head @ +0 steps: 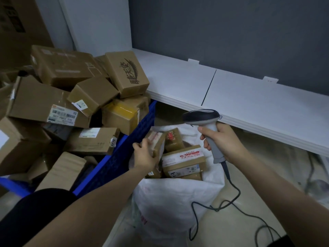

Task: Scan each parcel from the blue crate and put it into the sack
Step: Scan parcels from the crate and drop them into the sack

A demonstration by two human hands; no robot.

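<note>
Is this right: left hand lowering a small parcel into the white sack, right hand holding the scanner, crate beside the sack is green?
One thing is wrong: the crate is blue, not green, as the head view shows. The rest holds: the left hand has a grip on a small parcel over the white sack, and the right hand holds the scanner.

Blue crate [142, 122] at left, heaped with tilted brown cardboard parcels [53, 102]. White sack [170, 202] open just beside it, several taped parcels inside; small parcel [156, 141] tilted at its mouth.
</note>
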